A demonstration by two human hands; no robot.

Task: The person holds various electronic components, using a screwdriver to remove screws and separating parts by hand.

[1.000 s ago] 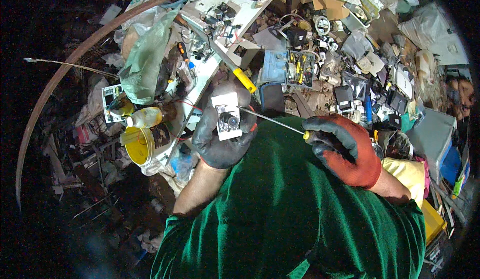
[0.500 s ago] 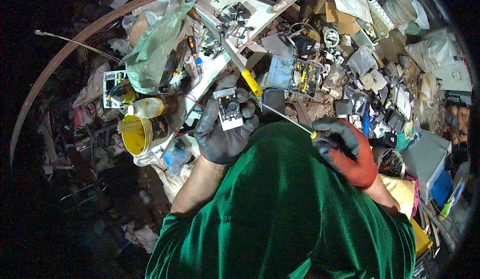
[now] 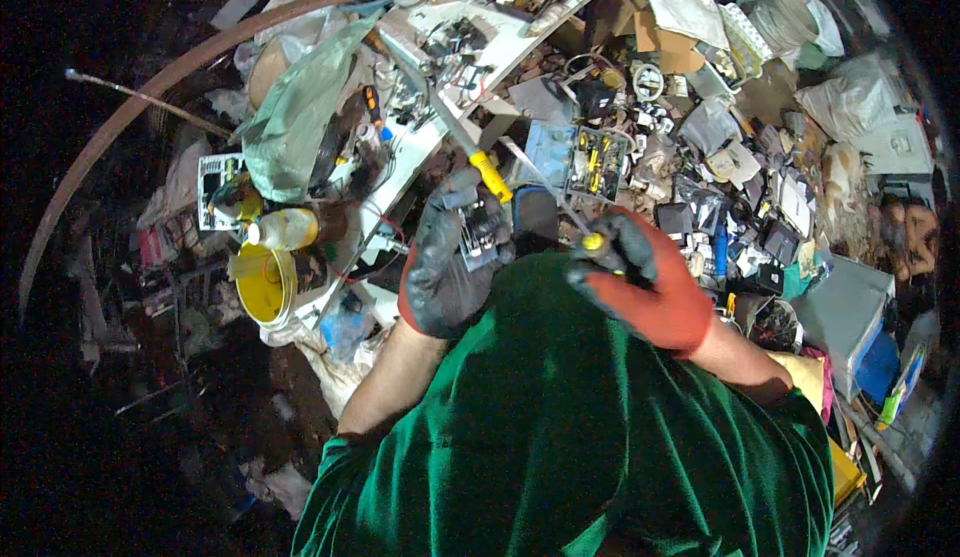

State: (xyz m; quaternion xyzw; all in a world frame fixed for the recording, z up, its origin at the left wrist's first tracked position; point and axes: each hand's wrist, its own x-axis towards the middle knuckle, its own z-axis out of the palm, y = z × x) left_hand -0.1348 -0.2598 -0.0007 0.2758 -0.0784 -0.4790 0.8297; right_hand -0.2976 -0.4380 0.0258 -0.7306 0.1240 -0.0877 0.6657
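My left hand, in a black and red glove, is curled around a small silver and dark electronic module. The module is tilted and partly hidden by the fingers. My right hand, in a matching glove, grips a long thin screwdriver by its yellow-topped handle. Its shaft points up and to the left, passing beyond the module without visibly touching it. Close above my left hand, a tool with a yellow grip and a long grey shaft lies over the edge of the white board.
To the left stand a yellow bucket and a bottle with a white cap. An orange and black screwdriver lies on the board. A bluish clear box sits ahead. Heaped electronic scrap spreads to the right, beside a grey panel.
My right hand has moved left and toward the module, with the screwdriver now steeper. My left hand has turned and closed more around the module, which is tilted.
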